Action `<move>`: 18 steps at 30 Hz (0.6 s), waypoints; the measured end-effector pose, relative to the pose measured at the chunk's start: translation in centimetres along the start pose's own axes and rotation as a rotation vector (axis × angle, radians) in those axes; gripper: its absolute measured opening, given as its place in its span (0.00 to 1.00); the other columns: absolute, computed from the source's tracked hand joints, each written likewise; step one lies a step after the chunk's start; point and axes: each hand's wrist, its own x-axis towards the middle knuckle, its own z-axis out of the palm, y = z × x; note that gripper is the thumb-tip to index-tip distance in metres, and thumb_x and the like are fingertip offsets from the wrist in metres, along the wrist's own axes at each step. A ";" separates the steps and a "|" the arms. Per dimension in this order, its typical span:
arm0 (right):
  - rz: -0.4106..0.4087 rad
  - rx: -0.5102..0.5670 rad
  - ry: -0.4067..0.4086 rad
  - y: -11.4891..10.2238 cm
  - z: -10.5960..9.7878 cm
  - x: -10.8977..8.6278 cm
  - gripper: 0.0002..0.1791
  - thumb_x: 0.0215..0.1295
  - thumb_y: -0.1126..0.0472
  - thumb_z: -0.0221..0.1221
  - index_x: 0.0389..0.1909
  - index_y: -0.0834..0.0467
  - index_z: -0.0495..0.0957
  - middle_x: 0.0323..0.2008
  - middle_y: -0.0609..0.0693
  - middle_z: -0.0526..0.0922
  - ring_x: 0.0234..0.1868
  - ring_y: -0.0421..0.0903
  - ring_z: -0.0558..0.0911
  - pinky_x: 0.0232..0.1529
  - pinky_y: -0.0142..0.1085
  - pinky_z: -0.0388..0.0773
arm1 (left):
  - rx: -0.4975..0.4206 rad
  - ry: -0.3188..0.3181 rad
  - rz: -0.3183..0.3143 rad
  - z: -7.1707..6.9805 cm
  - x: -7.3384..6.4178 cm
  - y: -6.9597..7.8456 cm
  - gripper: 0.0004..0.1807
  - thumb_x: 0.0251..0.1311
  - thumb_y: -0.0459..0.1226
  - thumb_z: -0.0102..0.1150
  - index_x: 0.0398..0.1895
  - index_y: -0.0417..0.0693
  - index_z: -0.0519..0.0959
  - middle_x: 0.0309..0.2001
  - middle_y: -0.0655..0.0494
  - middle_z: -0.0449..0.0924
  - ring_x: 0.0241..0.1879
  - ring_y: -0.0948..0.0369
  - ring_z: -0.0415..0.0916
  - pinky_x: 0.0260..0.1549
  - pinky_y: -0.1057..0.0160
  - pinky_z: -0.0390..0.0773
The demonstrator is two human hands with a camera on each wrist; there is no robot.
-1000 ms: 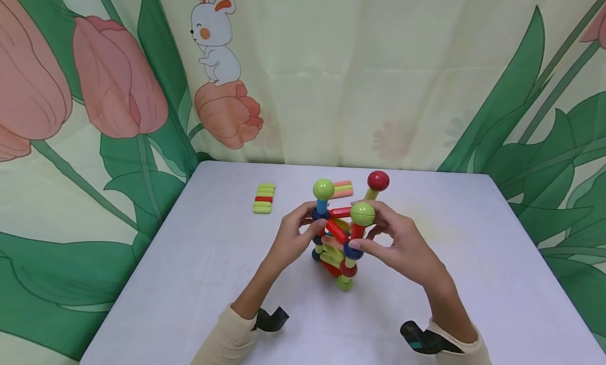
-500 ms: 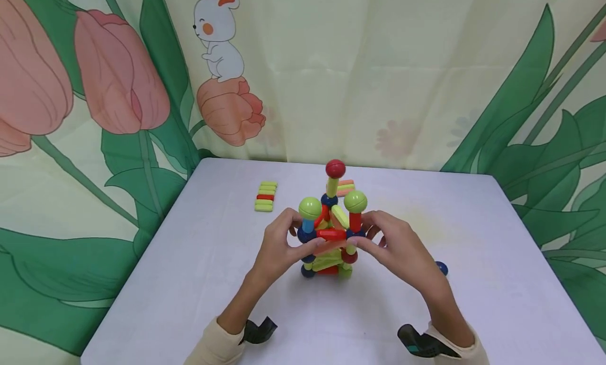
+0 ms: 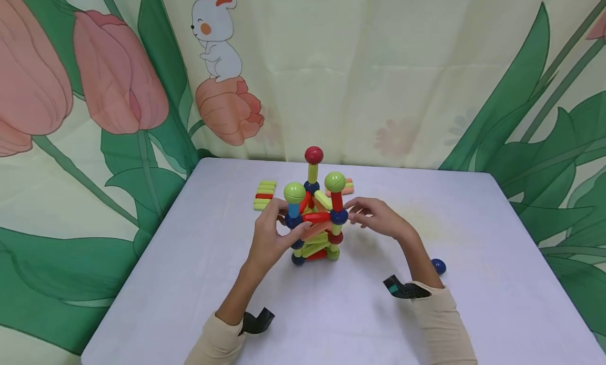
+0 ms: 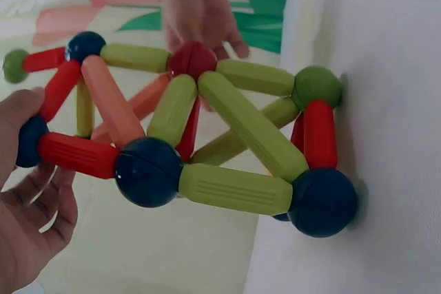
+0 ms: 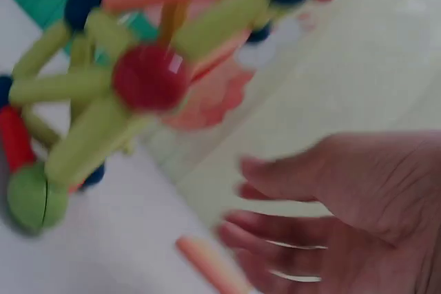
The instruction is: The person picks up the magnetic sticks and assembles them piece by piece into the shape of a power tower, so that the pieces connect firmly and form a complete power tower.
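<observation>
A tower of coloured toy building sticks and balls (image 3: pixel 316 218) stands upright on the white table (image 3: pixel 360 323). Two green balls and a red ball (image 3: pixel 314 155) top its posts. My left hand (image 3: pixel 269 241) grips the tower at its upper left, thumb in front and fingers behind the dark blue ball (image 4: pixel 29 144) there. Apart from the tower, just to its right, my right hand (image 3: pixel 379 218) has relaxed fingers and holds nothing. In the right wrist view, its fingers (image 5: pixel 272 228) are spread a little beside the blurred sticks.
At the back left of the table lies a row of green sticks with a red one (image 3: pixel 264 196). Orange and green sticks (image 3: pixel 349 190) lie behind the tower. A loose dark blue ball (image 3: pixel 438 266) rests by the right forearm. A printed curtain (image 3: pixel 379 81) hangs behind the table.
The tower has turned, so its red-topped post moved from the right to the back, and it shifted left. My right hand has let go and drawn away; the left keeps its grip.
</observation>
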 end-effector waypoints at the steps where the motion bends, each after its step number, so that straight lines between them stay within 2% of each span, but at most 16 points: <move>1: 0.023 -0.035 0.052 0.9 0.0 1.1 0.18 0.69 0.59 0.59 0.57 0.62 0.75 0.49 0.61 0.81 0.49 0.58 0.81 0.47 0.48 0.83 | -0.017 -0.003 -0.003 0.0 0.1 -0.2 0.24 0.51 0.40 0.73 0.44 0.44 0.70 0.37 0.55 0.73 0.38 0.62 0.74 0.35 0.66 0.81; 4: 0.067 -0.180 0.205 3.4 0.5 4.2 0.21 0.69 0.60 0.58 0.60 0.62 0.73 0.57 0.63 0.77 0.58 0.60 0.76 0.57 0.52 0.77 | -0.072 -0.018 -0.019 0.0 0.2 -0.8 0.24 0.52 0.38 0.72 0.47 0.43 0.69 0.37 0.54 0.74 0.37 0.62 0.76 0.36 0.68 0.80; 6: 0.062 -0.284 0.255 4.8 1.1 6.0 0.22 0.68 0.62 0.58 0.62 0.63 0.72 0.61 0.64 0.74 0.63 0.62 0.72 0.63 0.55 0.71 | -0.104 -0.029 -0.038 0.0 0.1 -1.2 0.24 0.53 0.36 0.71 0.48 0.43 0.69 0.37 0.53 0.74 0.37 0.62 0.76 0.37 0.69 0.80; 8: 0.052 -0.401 0.275 6.0 1.6 7.4 0.23 0.68 0.63 0.57 0.63 0.63 0.72 0.63 0.63 0.71 0.65 0.62 0.69 0.66 0.56 0.67 | -0.131 -0.038 -0.059 0.1 0.0 -1.4 0.24 0.54 0.36 0.71 0.50 0.43 0.69 0.36 0.53 0.75 0.35 0.62 0.76 0.37 0.69 0.80; 10: 0.037 -0.514 0.282 7.0 2.2 8.3 0.22 0.68 0.63 0.57 0.62 0.61 0.73 0.63 0.62 0.71 0.65 0.61 0.69 0.63 0.56 0.70 | -0.147 -0.043 -0.077 0.2 -0.1 -1.4 0.24 0.54 0.35 0.71 0.51 0.43 0.69 0.35 0.53 0.76 0.34 0.63 0.75 0.36 0.68 0.80; 13: 0.006 -0.643 0.320 7.9 2.7 9.0 0.19 0.66 0.61 0.61 0.57 0.59 0.77 0.59 0.58 0.74 0.59 0.58 0.72 0.54 0.52 0.77 | -0.161 -0.048 -0.087 0.2 0.0 -1.4 0.25 0.54 0.35 0.71 0.51 0.42 0.69 0.33 0.53 0.76 0.32 0.62 0.73 0.34 0.64 0.79; 16: -0.051 -0.702 0.392 8.1 3.0 9.3 0.14 0.64 0.59 0.64 0.48 0.59 0.81 0.52 0.56 0.78 0.52 0.55 0.74 0.45 0.49 0.78 | -0.164 -0.047 -0.085 0.2 0.2 -1.4 0.25 0.53 0.34 0.71 0.51 0.42 0.68 0.33 0.52 0.76 0.32 0.61 0.73 0.34 0.60 0.80; 18: -0.081 -0.727 0.428 8.0 3.1 9.4 0.12 0.64 0.58 0.64 0.45 0.59 0.81 0.47 0.55 0.79 0.48 0.54 0.74 0.41 0.46 0.78 | -0.161 -0.046 -0.083 0.2 0.3 -1.3 0.25 0.53 0.33 0.70 0.51 0.43 0.68 0.33 0.53 0.75 0.32 0.61 0.72 0.33 0.61 0.79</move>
